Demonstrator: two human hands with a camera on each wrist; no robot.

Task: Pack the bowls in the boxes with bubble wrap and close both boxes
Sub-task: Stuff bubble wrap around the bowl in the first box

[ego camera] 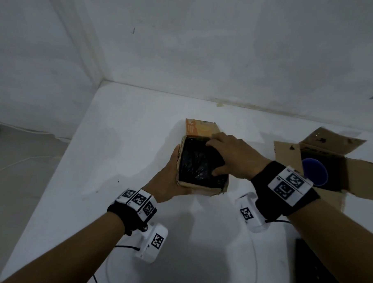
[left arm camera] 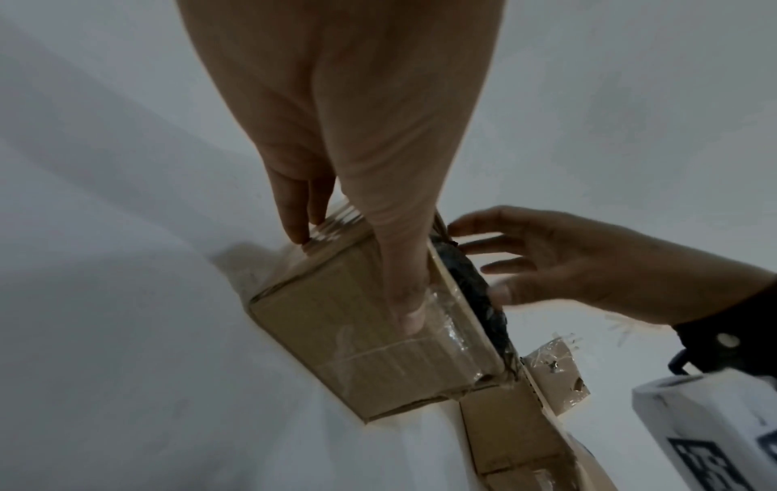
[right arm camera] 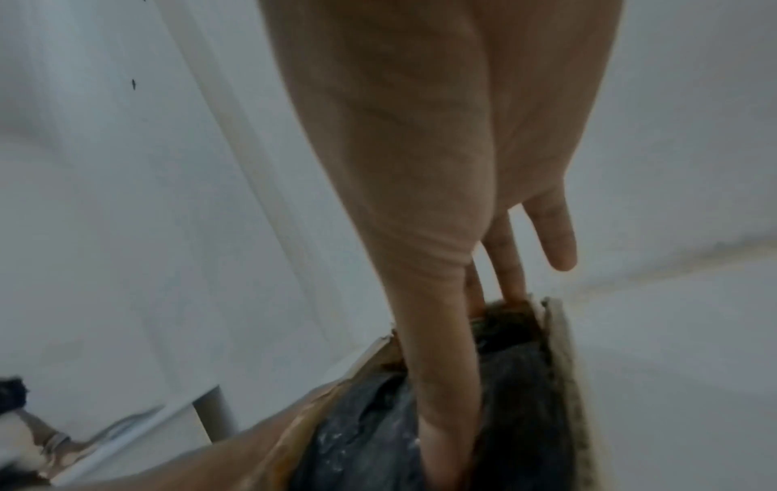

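A small cardboard box (ego camera: 200,188) stands mid-table, its orange far flap (ego camera: 201,129) upright. Black bubble wrap (ego camera: 195,165) fills its opening and hides whatever lies under it. My left hand (ego camera: 170,175) holds the box by its left side, with the thumb (left arm camera: 403,299) flat on the taped wall (left arm camera: 357,352) and the fingers round the far corner. My right hand (ego camera: 227,156) lies on the wrap (right arm camera: 370,432), its straight fingers (right arm camera: 445,382) pressing it down. To the right, a larger box (ego camera: 287,150) sits with flaps spread and a blue bowl (ego camera: 314,171) inside.
White walls meet in a corner behind and left of the table (ego camera: 128,138), and the table's left edge drops off to the floor. A black flat object (ego camera: 316,273) lies at the near right. Thin cables (ego camera: 121,247) trail from the wrist cameras over the near table.
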